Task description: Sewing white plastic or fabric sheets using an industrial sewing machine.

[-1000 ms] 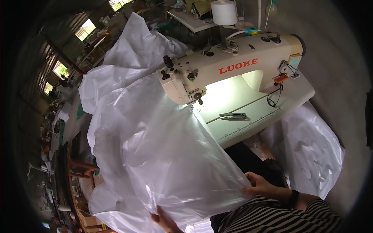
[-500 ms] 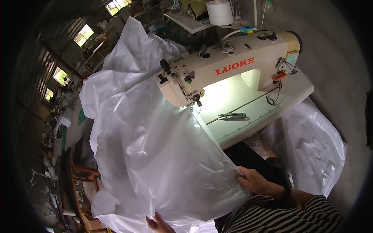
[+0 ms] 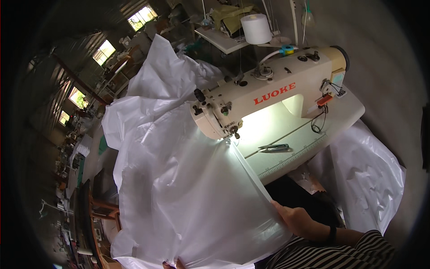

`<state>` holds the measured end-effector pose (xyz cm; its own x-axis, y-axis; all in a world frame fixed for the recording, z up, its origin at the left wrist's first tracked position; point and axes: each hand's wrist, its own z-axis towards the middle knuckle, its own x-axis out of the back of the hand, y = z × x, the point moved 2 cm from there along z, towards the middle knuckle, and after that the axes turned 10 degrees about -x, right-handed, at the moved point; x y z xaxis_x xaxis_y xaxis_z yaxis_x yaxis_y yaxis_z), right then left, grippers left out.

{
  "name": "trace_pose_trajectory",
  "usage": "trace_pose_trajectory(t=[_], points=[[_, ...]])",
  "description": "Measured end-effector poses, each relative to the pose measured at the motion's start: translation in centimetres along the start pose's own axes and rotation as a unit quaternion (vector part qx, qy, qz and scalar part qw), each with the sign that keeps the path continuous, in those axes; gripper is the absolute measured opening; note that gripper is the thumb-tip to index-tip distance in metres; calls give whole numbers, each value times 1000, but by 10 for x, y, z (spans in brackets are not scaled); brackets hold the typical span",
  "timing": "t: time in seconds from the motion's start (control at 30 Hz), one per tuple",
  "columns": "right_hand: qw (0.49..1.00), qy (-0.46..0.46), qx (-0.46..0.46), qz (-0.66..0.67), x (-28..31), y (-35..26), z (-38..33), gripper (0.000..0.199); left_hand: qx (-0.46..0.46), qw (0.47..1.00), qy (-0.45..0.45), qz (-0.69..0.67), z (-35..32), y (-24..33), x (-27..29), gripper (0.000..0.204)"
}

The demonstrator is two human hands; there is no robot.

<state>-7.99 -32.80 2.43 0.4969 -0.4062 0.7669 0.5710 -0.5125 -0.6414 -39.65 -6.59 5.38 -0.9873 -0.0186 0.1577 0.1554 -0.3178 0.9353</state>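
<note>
A large sheet of shiny white plastic-like fabric hangs over the left end of a cream sewing machine. Its straight edge runs from under the needle area down to my right hand, whose fingers are closed on that edge. My left hand shows only its fingertips at the lower rim, pinching the fabric where creases gather. On the machine bed lies a pair of thread snips, apart from both hands. The needle tip is too small to make out.
A white thread cone stands behind the machine, beside a small table. More white fabric hangs at the right, below the bed. At the left are a wooden chair-like frame and cluttered benches.
The whole view has shifted, so the machine sits lower and further right. The fabric edge between needle and right hand looks straighter. My left hand has slipped mostly below the lower rim.
</note>
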Motion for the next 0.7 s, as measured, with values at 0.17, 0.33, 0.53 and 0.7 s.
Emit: trace_pose_trajectory(t=[0.17, 0.33, 0.53, 0.7], points=[[999, -31, 0, -27, -16, -15, 3, 67, -42, 995, 45, 78, 45, 3, -14, 33], [995, -34, -3, -89, -24, -22, 34, 66, -99, 993, -5, 60, 89, -31, -43, 32], [995, 13, 6, -98, -18, -19, 92, 58, -105, 975, -44, 191, 128, -95, -76, 30], [998, 51, 19, -17, -16, -7, 124, 52, 5, 981, -138, 135, 119, -107, -86, 56]])
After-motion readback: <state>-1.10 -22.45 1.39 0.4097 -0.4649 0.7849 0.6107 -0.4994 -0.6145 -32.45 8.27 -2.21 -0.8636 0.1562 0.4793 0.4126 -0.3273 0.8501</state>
